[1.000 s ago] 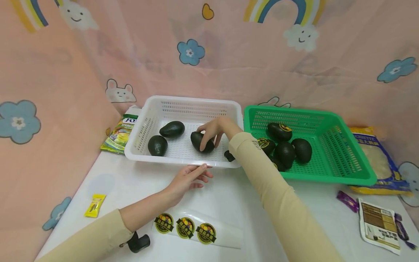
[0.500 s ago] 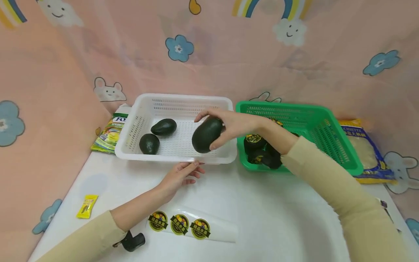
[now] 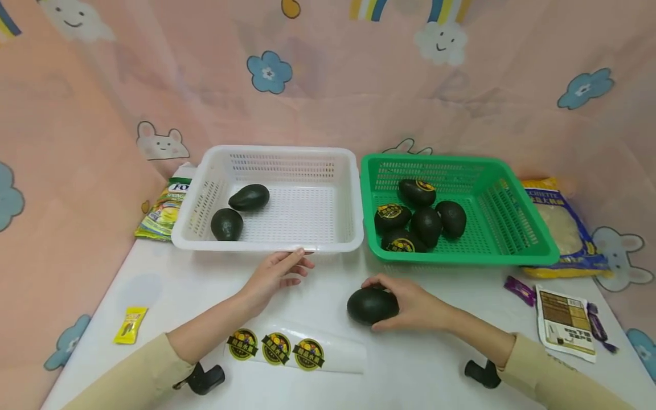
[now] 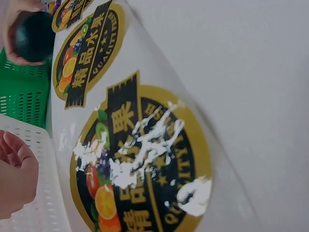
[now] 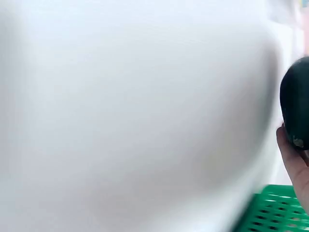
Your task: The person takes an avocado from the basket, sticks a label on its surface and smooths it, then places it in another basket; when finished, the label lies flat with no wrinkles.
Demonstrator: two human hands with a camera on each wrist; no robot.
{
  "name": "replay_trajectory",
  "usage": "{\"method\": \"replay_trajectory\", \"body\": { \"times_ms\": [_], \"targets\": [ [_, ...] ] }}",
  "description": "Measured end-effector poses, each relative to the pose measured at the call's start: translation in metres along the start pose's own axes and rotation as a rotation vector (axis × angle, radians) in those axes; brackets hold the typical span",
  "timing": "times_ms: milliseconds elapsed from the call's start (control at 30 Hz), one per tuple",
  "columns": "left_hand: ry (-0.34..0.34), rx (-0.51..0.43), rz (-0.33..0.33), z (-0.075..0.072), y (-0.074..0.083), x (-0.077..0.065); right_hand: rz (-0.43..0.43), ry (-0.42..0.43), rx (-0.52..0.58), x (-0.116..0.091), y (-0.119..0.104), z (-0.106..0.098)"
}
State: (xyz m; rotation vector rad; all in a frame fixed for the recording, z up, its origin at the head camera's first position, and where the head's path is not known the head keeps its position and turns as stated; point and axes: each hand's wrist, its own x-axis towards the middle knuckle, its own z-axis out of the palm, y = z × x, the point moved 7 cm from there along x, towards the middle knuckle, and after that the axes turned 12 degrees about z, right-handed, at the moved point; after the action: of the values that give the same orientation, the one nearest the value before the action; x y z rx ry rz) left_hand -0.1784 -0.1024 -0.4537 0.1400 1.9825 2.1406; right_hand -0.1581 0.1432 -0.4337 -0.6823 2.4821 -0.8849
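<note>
My right hand (image 3: pixel 410 304) grips a dark green avocado (image 3: pixel 370 306) over the white table, in front of the green basket (image 3: pixel 492 259). The same avocado (image 5: pixel 297 106) is partly cut off at the right wrist view's edge, with a finger along its lower end. At the front rim of the white basket (image 3: pixel 246 246), my left hand (image 3: pixel 274 279) holds the edge, thumb at the rim and the other fingers loosely bent below. Two plain avocados, one pear-shaped (image 3: pixel 249 197) and one rounder (image 3: pixel 227 224), lie on that basket's left side. A clear strip with three round fruit stickers (image 3: pixel 275 348) lies in front.
Several avocados (image 3: pixel 425 226), some with stickers, lie in the green basket's left half. Food bags, a green one (image 3: pixel 164 210) and a blue-yellow one (image 3: pixel 569 228), flank the baskets. A yellow packet (image 3: pixel 130 325), a purple sweet (image 3: pixel 520 290) and a white-brown pouch (image 3: pixel 565 322) lie on the table.
My right hand has lifted an avocado out of the white basket and brought it right and toward me over the table. My left hand has stayed at the basket's front rim.
</note>
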Motion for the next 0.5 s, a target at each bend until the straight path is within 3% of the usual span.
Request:
{"method": "replay_trajectory", "body": {
  "times_ms": [67,133,200,333,400,500],
  "targets": [
    [-0.039,0.014,0.012,0.001,0.001,-0.002,0.010,0.025,0.022,0.000,0.007,0.007],
    [-0.134,0.083,0.046,0.004,0.002,-0.007,0.005,0.035,0.039,0.000,0.010,0.010],
    [-0.283,0.241,0.112,0.010,0.004,-0.018,0.000,0.036,0.036,0.000,0.010,0.010],
    [-0.575,0.671,0.287,0.021,0.005,-0.049,-0.011,0.035,-0.029,0.000,0.010,0.009],
    [-0.666,0.857,0.365,0.024,0.003,-0.063,-0.006,0.047,-0.059,0.000,0.011,0.008],
    [-0.727,1.042,0.452,0.028,0.002,-0.075,0.012,0.059,-0.073,0.000,0.013,0.005]
  ]
}}
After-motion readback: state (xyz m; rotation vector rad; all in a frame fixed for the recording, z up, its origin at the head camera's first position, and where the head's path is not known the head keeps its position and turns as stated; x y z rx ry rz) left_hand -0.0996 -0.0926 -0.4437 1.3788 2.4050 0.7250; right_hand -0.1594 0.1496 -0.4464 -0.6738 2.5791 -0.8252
